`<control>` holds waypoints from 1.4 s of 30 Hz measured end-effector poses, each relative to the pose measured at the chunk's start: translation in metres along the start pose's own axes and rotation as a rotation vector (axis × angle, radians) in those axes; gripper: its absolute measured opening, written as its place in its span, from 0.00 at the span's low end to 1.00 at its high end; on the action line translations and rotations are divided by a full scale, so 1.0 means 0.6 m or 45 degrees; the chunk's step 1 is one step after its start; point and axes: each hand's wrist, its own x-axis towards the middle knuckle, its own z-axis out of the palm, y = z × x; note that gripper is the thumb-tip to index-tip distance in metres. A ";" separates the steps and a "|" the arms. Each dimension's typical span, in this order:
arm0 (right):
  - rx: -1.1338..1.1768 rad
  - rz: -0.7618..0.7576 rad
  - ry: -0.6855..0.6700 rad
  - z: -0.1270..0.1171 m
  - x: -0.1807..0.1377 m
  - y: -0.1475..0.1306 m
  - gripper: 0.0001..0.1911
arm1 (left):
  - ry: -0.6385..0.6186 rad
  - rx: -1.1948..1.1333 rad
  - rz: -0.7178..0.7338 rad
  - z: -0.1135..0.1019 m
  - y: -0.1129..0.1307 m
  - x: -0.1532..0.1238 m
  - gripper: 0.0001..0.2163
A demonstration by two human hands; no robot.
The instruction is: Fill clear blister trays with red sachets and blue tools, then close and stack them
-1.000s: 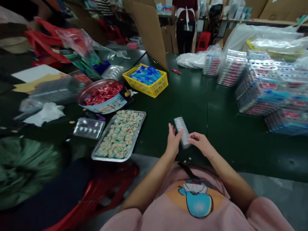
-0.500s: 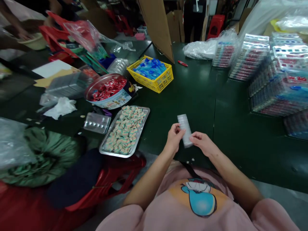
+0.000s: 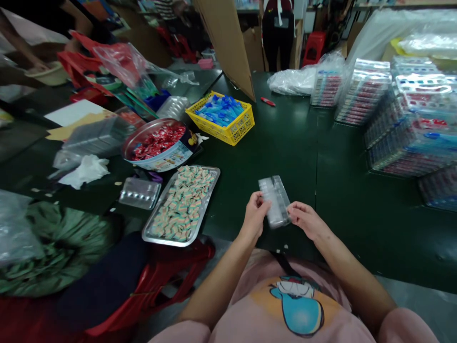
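A clear plastic clamshell pack is held just above the dark green table, in front of my body. My left hand pinches its left edge between thumb and fingers. On its right edge, my right hand has a similar pinch. The pack's left part looks whitish and its right part more see-through; motion blurs the detail. Left of my hands, a metal tray holds many small pale, green-edged pieces. Beyond it stand a round tin of red-wrapped pieces and a yellow basket of blue pens.
Stacks of filled clear packs rise at the right. A red pen lies near an upright cardboard sheet. Left of the tray are an empty blister tray and crumpled tissue. A red chair stands at lower left.
The pack looks wider now, its two parts spread apart, and my right hand has moved slightly right. My view has tilted up a little, so the table appears lower.
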 end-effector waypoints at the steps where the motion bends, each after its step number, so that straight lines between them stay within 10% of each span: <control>1: -0.037 -0.059 0.038 -0.009 0.003 -0.008 0.18 | 0.007 -0.031 -0.008 -0.007 0.002 -0.002 0.16; 8: -1.413 -0.767 0.386 -0.063 0.069 -0.088 0.08 | 0.095 -0.199 -0.049 -0.052 0.001 -0.023 0.16; 14: -2.196 -0.824 0.453 -0.050 0.120 -0.092 0.10 | 0.117 -0.270 -0.086 -0.065 -0.007 -0.032 0.16; 34: -2.482 -0.679 0.296 -0.012 0.209 -0.082 0.11 | 0.234 -0.439 -0.041 -0.093 -0.028 -0.023 0.16; 42: -2.542 -0.601 0.378 -0.019 0.303 -0.117 0.12 | 0.219 -0.545 0.008 -0.067 -0.012 0.046 0.18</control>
